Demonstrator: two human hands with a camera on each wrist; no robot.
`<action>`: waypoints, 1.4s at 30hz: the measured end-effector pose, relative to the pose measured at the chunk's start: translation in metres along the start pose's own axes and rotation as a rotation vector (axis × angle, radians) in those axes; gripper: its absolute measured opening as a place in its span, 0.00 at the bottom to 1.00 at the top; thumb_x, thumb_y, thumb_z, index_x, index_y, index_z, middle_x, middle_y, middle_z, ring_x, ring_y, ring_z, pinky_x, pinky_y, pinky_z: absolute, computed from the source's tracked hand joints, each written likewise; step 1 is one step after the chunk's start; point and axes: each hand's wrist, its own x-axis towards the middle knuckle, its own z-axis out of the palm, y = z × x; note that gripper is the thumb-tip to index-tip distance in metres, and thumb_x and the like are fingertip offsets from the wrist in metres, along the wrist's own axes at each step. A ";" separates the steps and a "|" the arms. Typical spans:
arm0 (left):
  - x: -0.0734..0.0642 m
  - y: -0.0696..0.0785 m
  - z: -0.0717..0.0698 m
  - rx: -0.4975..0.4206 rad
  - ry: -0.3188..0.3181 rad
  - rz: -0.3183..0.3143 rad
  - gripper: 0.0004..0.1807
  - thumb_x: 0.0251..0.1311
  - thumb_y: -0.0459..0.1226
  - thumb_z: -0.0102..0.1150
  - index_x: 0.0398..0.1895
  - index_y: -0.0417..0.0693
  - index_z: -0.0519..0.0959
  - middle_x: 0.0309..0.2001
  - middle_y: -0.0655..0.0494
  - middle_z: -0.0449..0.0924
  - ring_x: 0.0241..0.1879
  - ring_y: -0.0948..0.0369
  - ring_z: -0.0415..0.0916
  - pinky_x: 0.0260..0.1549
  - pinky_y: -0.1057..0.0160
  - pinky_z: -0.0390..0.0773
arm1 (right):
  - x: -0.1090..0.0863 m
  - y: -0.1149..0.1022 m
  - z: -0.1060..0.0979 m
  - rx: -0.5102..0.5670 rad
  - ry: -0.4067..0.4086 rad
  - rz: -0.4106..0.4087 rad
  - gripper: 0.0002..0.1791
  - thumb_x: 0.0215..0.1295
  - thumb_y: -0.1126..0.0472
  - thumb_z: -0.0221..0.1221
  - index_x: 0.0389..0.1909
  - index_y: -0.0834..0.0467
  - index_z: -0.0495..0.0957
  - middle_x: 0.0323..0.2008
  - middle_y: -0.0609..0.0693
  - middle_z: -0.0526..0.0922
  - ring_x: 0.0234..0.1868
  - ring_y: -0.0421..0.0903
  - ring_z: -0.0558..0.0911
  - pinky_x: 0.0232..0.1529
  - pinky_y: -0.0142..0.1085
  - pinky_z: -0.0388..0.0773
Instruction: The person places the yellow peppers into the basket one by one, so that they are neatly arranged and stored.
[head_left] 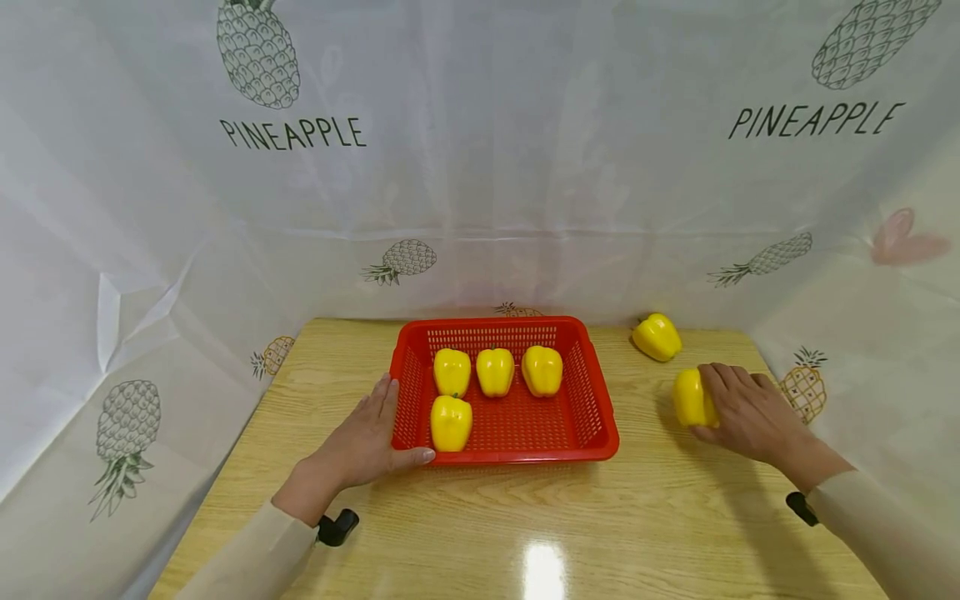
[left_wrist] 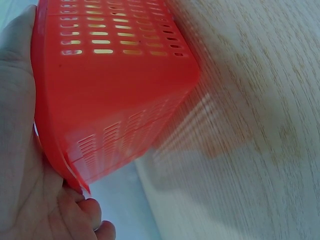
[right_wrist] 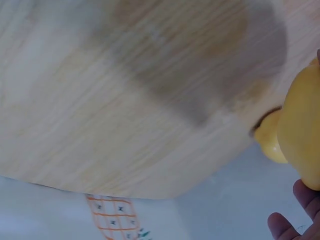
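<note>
A red plastic basket [head_left: 517,457] with slotted walls stands on the table with several yellow bell peppers [head_left: 452,423] in it. My left hand [head_left: 360,437] rests against its near left corner, fingers along the left rim and thumb over the front rim. From the left wrist, the basket's corner [left_wrist: 120,90] lies against the palm. Right of the basket, my right hand [head_left: 742,412] grips another yellow bell pepper [head_left: 692,398] from its right side, above the table. Part of that pepper [right_wrist: 302,125] shows at the right wrist view's edge.
One more yellow bell pepper [head_left: 657,337] lies on its side near the table's back right edge. The wooden table [head_left: 465,533] is bordered at the back and sides by a pale curtain [head_left: 480,192] printed with pineapples.
</note>
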 end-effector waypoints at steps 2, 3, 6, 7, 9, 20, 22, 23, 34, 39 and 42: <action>0.000 0.000 0.000 0.003 0.003 0.002 0.75 0.54 0.79 0.56 0.85 0.32 0.40 0.85 0.33 0.35 0.84 0.37 0.41 0.80 0.37 0.53 | 0.006 -0.002 -0.002 -0.001 -0.006 -0.002 0.53 0.49 0.30 0.73 0.62 0.67 0.69 0.51 0.65 0.80 0.48 0.64 0.81 0.42 0.61 0.82; 0.001 0.000 0.001 0.004 0.004 0.003 0.76 0.54 0.80 0.56 0.85 0.32 0.40 0.85 0.33 0.36 0.84 0.37 0.41 0.80 0.37 0.53 | 0.009 -0.003 -0.003 -0.003 -0.011 -0.001 0.53 0.47 0.33 0.75 0.62 0.67 0.69 0.52 0.65 0.80 0.49 0.64 0.80 0.42 0.60 0.82; 0.001 0.000 0.000 0.011 0.005 0.003 0.76 0.54 0.80 0.55 0.85 0.32 0.40 0.85 0.34 0.36 0.84 0.37 0.41 0.81 0.38 0.52 | 0.018 -0.006 -0.008 -0.016 -0.024 -0.008 0.53 0.43 0.36 0.78 0.62 0.66 0.69 0.52 0.64 0.79 0.50 0.63 0.80 0.43 0.60 0.82; 0.000 0.001 0.000 0.015 0.004 0.003 0.76 0.54 0.80 0.55 0.85 0.32 0.40 0.85 0.34 0.36 0.84 0.38 0.41 0.81 0.38 0.51 | 0.021 -0.007 -0.010 -0.018 -0.026 -0.011 0.53 0.43 0.37 0.78 0.62 0.66 0.69 0.52 0.64 0.79 0.50 0.63 0.80 0.43 0.59 0.82; 0.000 0.001 0.000 0.021 0.002 0.001 0.76 0.54 0.80 0.54 0.85 0.32 0.41 0.85 0.34 0.36 0.85 0.38 0.40 0.81 0.38 0.51 | 0.028 -0.009 -0.012 -0.024 -0.027 -0.018 0.52 0.44 0.37 0.77 0.62 0.66 0.69 0.53 0.64 0.79 0.50 0.62 0.80 0.43 0.59 0.82; 0.000 0.000 -0.001 0.032 0.007 -0.002 0.76 0.53 0.81 0.54 0.85 0.32 0.41 0.85 0.34 0.38 0.85 0.39 0.39 0.81 0.38 0.51 | 0.061 -0.020 -0.023 -0.039 -0.015 -0.064 0.52 0.49 0.33 0.71 0.63 0.68 0.68 0.53 0.66 0.79 0.52 0.63 0.80 0.44 0.59 0.81; 0.000 0.000 -0.001 0.031 0.007 0.002 0.76 0.53 0.81 0.55 0.85 0.32 0.41 0.85 0.34 0.38 0.85 0.39 0.39 0.81 0.38 0.51 | 0.066 -0.022 -0.026 -0.042 -0.011 -0.071 0.52 0.49 0.33 0.71 0.62 0.68 0.68 0.53 0.66 0.79 0.51 0.63 0.80 0.45 0.59 0.81; 0.000 0.000 -0.001 0.031 0.008 0.005 0.76 0.53 0.81 0.55 0.84 0.32 0.41 0.85 0.34 0.38 0.85 0.39 0.39 0.81 0.38 0.51 | 0.068 -0.023 -0.027 -0.041 -0.007 -0.074 0.52 0.49 0.33 0.71 0.62 0.68 0.68 0.53 0.66 0.79 0.51 0.63 0.80 0.45 0.58 0.81; 0.000 0.003 -0.002 0.037 0.006 -0.003 0.76 0.52 0.81 0.54 0.84 0.31 0.43 0.85 0.34 0.39 0.85 0.39 0.40 0.81 0.39 0.51 | 0.095 -0.034 -0.038 -0.055 0.017 -0.110 0.53 0.47 0.32 0.74 0.62 0.68 0.70 0.52 0.65 0.79 0.48 0.63 0.79 0.44 0.56 0.82; 0.000 0.003 -0.002 0.044 0.008 -0.003 0.76 0.53 0.81 0.53 0.84 0.32 0.43 0.85 0.34 0.39 0.85 0.39 0.39 0.81 0.39 0.50 | 0.109 -0.045 -0.043 -0.016 0.009 -0.096 0.53 0.47 0.33 0.75 0.63 0.67 0.70 0.52 0.63 0.79 0.51 0.62 0.78 0.46 0.57 0.79; 0.000 0.002 -0.002 0.044 0.007 -0.006 0.76 0.52 0.82 0.53 0.84 0.32 0.43 0.85 0.34 0.38 0.85 0.39 0.39 0.81 0.39 0.50 | 0.119 -0.054 -0.045 -0.014 0.012 -0.103 0.53 0.47 0.32 0.74 0.63 0.67 0.69 0.52 0.63 0.79 0.53 0.62 0.78 0.48 0.57 0.79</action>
